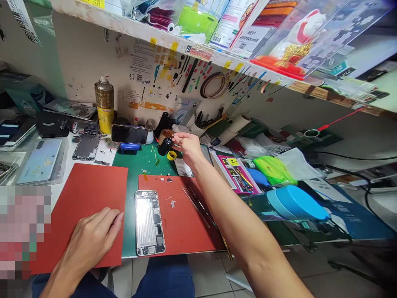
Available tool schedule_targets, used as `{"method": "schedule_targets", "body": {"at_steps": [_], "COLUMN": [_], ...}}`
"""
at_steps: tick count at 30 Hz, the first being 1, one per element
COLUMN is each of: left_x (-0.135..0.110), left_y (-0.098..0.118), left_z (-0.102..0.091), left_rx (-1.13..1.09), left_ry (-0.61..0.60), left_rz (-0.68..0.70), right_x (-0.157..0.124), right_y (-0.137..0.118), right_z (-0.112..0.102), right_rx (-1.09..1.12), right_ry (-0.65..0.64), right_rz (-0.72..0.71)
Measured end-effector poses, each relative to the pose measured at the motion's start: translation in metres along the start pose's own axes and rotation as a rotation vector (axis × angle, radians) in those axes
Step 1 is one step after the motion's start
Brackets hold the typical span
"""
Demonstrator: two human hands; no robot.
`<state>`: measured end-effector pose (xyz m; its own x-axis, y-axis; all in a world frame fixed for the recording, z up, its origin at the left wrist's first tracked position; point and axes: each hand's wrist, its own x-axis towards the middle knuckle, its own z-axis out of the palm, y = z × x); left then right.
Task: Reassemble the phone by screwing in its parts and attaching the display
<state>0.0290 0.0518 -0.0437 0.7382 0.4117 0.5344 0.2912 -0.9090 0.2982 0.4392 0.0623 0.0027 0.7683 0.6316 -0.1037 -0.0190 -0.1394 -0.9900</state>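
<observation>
My left hand rests palm down on a red mat, fingers loosely curled, holding nothing. Beside it an opened phone housing lies face up across the green mat and a second red mat. My right hand reaches far forward, fingers pinched at the top of a small black bottle that tilts on the green mat. A yellow tape ring lies just under that hand. Tiny loose parts and tweezers lie on the second red mat.
A phone stands on a blue holder at the back. A spray can stands left of it, with another open phone body nearby. Tool packets, a blue-lidded device and cables crowd the right. A cluttered shelf hangs overhead.
</observation>
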Motion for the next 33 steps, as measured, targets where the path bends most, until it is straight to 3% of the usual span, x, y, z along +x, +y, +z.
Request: {"method": "schedule_targets", "body": {"at_steps": [13, 16, 19, 23, 26, 29, 33], "left_x": [0.000, -0.001, -0.002, -0.001, 0.000, 0.000, 0.000], "left_y": [0.002, 0.002, 0.002, 0.003, 0.003, 0.003, 0.003], "left_z": [0.000, 0.001, 0.001, -0.001, -0.002, -0.002, 0.000], "left_rx": [0.012, 0.027, 0.032, 0.013, 0.006, 0.022, 0.035], "left_ry": [-0.004, -0.011, -0.021, -0.019, -0.022, -0.016, -0.013], "left_rz": [0.016, 0.025, 0.021, -0.004, -0.012, 0.001, 0.028], "right_x": [-0.037, -0.051, -0.054, -0.037, -0.024, -0.024, -0.038], "right_y": [-0.005, 0.003, 0.012, 0.016, 0.015, 0.015, 0.017], "right_z": [-0.024, -0.011, 0.019, 0.069, 0.091, 0.089, 0.063], "right_rx": [-0.100, -0.215, -0.387, -0.637, -0.780, -0.884, -0.971], "right_ry": [0.034, -0.015, -0.151, -0.261, -0.283, -0.293, -0.346], "right_rz": [-0.068, -0.117, -0.144, -0.168, -0.205, -0.248, -0.283]}}
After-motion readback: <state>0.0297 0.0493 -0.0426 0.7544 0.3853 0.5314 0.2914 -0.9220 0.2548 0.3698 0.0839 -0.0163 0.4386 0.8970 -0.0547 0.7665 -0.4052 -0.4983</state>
